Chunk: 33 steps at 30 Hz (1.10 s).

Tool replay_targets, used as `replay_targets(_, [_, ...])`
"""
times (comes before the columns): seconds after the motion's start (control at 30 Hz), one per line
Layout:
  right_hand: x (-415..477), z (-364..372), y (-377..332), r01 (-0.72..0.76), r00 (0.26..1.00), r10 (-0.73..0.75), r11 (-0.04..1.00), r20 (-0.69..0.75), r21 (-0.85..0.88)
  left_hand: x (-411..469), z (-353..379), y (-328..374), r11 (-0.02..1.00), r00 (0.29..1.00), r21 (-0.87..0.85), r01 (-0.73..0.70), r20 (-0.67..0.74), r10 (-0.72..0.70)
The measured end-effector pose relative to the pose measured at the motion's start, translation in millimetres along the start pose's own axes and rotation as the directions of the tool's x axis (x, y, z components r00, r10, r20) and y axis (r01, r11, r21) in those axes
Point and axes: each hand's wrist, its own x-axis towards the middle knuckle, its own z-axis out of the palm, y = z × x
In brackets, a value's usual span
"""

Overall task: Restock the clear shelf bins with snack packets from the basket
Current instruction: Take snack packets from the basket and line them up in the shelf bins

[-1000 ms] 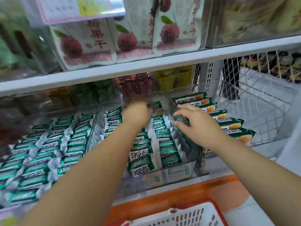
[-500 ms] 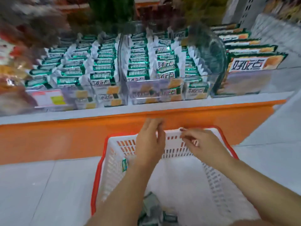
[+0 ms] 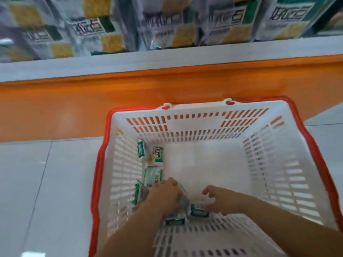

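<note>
1. Basket (image 3: 209, 125) is open-topped; access from above is clear, walls bound all four sides.
2. Basket floor centre and right is bare white, free room.
3. Green snack packets (image 3: 154, 164) line the left wall and near corner, lower centre of frame.
4. Left hand (image 3: 165, 197) sits on that pile; right hand (image 3: 220, 201) is beside it, fingers spread.
5. Orange shelf base (image 3: 92, 101) stands just behind the basket's far rim.

Shop: stocked snack shelf (image 3: 167, 60), basket (image 3: 209, 125) on floor.
</note>
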Motion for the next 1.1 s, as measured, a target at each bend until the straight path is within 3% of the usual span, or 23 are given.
replay_targets(0.07, [7, 10, 2, -0.037, 0.999, 0.036, 0.996, 0.019, 0.079, -3, 4, 1, 1.0, 0.999, 0.014, 0.011, -0.037, -0.011])
replay_targets(0.17, [14, 19, -2, -0.032, 0.995, 0.042, 0.994, -0.089, 0.108, -2, 6, 2, 1.0, 0.998, 0.008, 0.021, -0.06, -0.021])
replay_targets(0.33, [7, 3, -12, 0.063, 0.984, -0.07, 0.997, -0.163, -0.044, -5, -3, 7, 0.999, 0.999, -0.025, 0.03, -0.015, -0.03])
replay_targets(0.47, [-27, -28, -19, 0.13, 0.947, -0.158, 0.985, -0.281, -0.116, -13, -32, 17, 0.962, 0.998, -0.272, 0.025, -0.045, -0.039])
replay_targets(0.6, [-88, -64, -36, 0.235, 0.859, -0.21, 0.972, -0.468, -0.005, -37, -82, 31, 0.817, 0.979, -0.576, -0.038, -0.184, -0.085])
replay_targets(0.73, [-172, -106, -58, 0.295, 0.811, -0.24, 0.955, -0.534, 0.02, -78, -143, 54, 0.596, 0.964, -0.798, -0.091, -0.221, -0.149])
replay_targets(0.8, [-213, -123, -67, 0.32, 0.783, -0.256, 0.947, -0.567, 0.015, -107, -167, 67, 0.542, 0.965, -0.829, -0.137, -0.236, -0.117])
replay_targets(0.9, [-266, -136, -82, 0.419, 0.726, -0.273, 0.903, -0.631, 0.091, -150, -198, 85, 0.583, 0.955, -0.78, -0.228, -0.295, -0.02])
replay_targets(0.97, [-290, -138, -94, 0.5, 0.685, -0.287, 0.853, -0.67, 0.146, -176, -215, 98, 0.548, 0.938, -0.78, -0.303, -0.345, 0.027])
replay_targets(1.1, [-312, -139, -120, 0.628, 0.583, -0.298, 0.755, -0.756, 0.187, -211, -241, 120, 0.261, 0.856, -0.822, -0.507, -0.515, 0.041])
